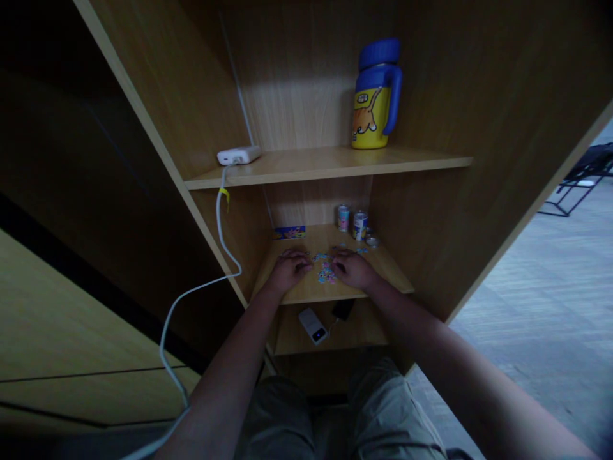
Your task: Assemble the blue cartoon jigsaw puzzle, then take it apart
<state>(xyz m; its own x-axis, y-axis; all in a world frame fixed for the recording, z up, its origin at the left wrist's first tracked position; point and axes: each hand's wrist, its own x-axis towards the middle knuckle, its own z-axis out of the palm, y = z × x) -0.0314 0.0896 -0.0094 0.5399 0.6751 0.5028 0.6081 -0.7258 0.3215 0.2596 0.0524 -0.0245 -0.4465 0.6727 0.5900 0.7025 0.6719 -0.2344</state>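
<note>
Small colourful jigsaw-like pieces lie in a loose heap on the middle shelf, with a few more just behind. To the left of the heap is my left hand, its fingers bent inward and close together; whatever they hold is too small to make out. My right hand reaches in from the other side, curled fingertips at the heap's right edge. Any piece between those fingers is hidden. A printed picture strip lies behind my left hand. Two small printed cans stand behind my right hand.
A round metal lid lies by the cans. Above, the upper shelf holds a blue-and-yellow mug and a white adapter, whose cable hangs past my left arm. A white power bank sits on the lower shelf.
</note>
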